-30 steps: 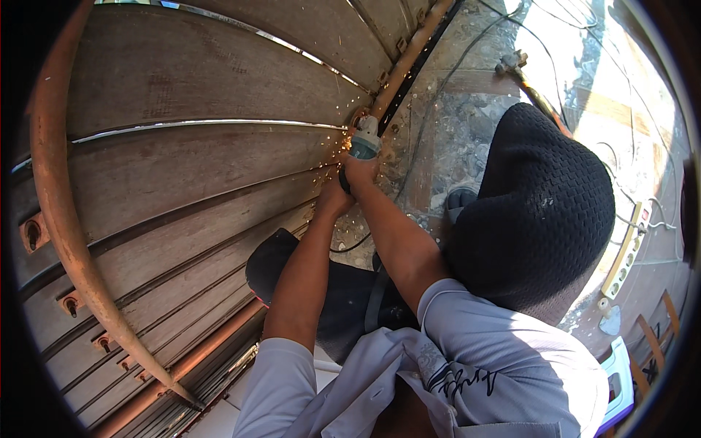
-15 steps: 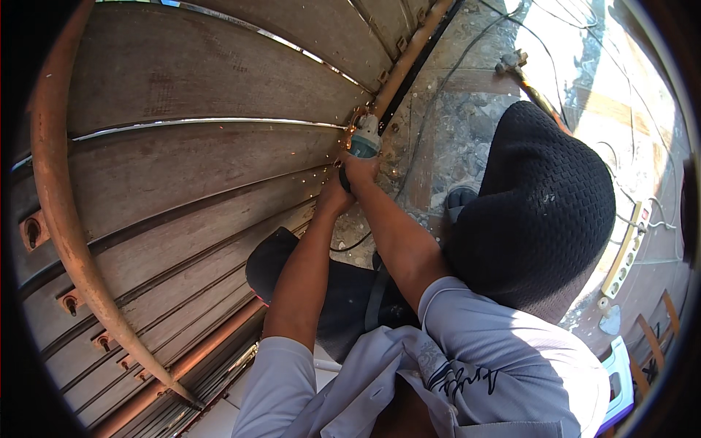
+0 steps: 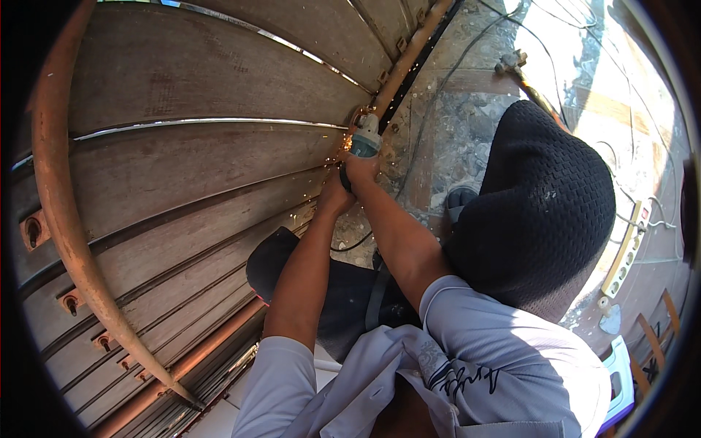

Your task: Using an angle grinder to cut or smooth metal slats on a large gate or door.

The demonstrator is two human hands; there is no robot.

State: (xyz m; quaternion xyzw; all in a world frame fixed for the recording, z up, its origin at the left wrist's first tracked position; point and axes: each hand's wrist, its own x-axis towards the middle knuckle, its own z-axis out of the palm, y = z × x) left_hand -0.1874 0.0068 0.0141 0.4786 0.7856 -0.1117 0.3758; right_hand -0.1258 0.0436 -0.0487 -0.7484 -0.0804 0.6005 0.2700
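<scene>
A teal and grey angle grinder [image 3: 365, 144] is in both my hands, its head against the lower end of the plank panel [image 3: 219, 157], beside an orange-brown metal tube. Orange sparks scatter from it down along the planks. My right hand [image 3: 361, 172] wraps round the grinder's body. Just below and to the left, my left hand [image 3: 335, 193] is closed round its rear part, close against the right wrist. A black band shows where the hands meet. The disc itself is mostly hidden by the grinder's head and the sparks.
A curved rusty pipe [image 3: 69, 197] crosses the planks at the left, near several bolted brackets. On the floor lie a hammer [image 3: 527, 79], loose cables and a cream power strip [image 3: 626, 252]. My black-clad knee [image 3: 537, 212] rises at the right; a blue-and-white stool [image 3: 619, 383] stands behind.
The sparks around the grinder have shifted, now bunching more tightly beside its body. My hands and the grinder stay almost in place.
</scene>
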